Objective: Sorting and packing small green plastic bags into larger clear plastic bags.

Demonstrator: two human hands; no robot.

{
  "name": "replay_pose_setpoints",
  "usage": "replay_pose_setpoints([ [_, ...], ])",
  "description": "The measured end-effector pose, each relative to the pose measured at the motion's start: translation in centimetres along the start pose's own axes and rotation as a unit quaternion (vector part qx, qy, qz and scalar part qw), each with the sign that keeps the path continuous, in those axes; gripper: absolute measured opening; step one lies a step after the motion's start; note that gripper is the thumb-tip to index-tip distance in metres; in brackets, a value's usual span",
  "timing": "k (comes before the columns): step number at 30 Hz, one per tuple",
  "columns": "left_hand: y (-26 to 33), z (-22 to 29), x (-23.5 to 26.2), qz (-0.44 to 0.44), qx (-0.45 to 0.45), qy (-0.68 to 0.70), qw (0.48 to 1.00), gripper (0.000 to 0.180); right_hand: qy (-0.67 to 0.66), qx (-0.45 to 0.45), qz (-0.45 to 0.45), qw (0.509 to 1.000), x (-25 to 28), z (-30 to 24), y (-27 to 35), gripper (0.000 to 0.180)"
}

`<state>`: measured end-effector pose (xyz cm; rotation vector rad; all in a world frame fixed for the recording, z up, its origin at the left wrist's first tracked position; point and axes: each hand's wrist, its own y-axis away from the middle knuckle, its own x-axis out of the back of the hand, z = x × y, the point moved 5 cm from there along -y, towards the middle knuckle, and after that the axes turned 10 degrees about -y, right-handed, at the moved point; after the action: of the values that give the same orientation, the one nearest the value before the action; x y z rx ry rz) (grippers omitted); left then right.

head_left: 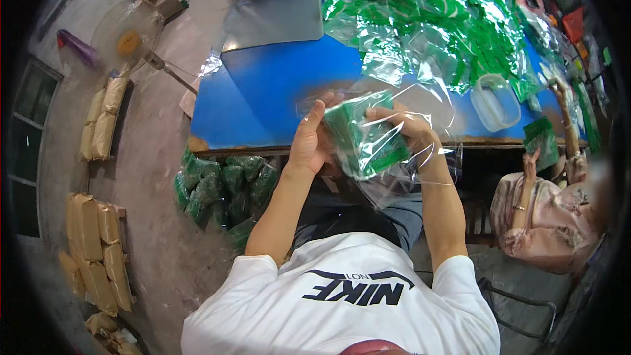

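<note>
A thick stack of flat green packets (368,141), partly inside a loose clear plastic bag (430,102), is held above the front edge of the blue table. My left hand (311,139) grips its left side, thumb raised and the other fingers partly hidden behind the stack. From the right, my right hand (413,130) is closed on the stack through the clear film, with its fingers across the top face. The bag spreads past my right wrist and hangs below the stack.
A large heap of green packets (453,20) covers the back right of the blue table (263,102). A clear plastic tub (494,102) stands before it. Filled green bags (227,187) lie below the table's left front. A co-worker (552,217) sits at right, holding a green packet.
</note>
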<state>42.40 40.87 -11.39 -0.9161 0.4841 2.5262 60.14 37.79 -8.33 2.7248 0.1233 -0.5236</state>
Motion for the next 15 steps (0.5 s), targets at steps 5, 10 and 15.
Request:
replay_pose_setpoints([
  [5,0.3,-1.5,-0.2,-0.044,0.063,0.029,0.997,0.067,0.033,-0.055,0.019,0.998,0.8,-0.1,0.5,0.043],
  [10,0.7,-2.5,0.7,0.031,0.088,0.060,0.994,0.076,-0.065,-0.071,0.015,0.995,-0.7,0.2,-0.3,0.048],
  [15,-1.0,-2.0,2.0,0.054,0.085,0.119,0.988,0.076,-0.521,0.032,-0.012,0.853,0.0,3.7,-1.4,0.058],
])
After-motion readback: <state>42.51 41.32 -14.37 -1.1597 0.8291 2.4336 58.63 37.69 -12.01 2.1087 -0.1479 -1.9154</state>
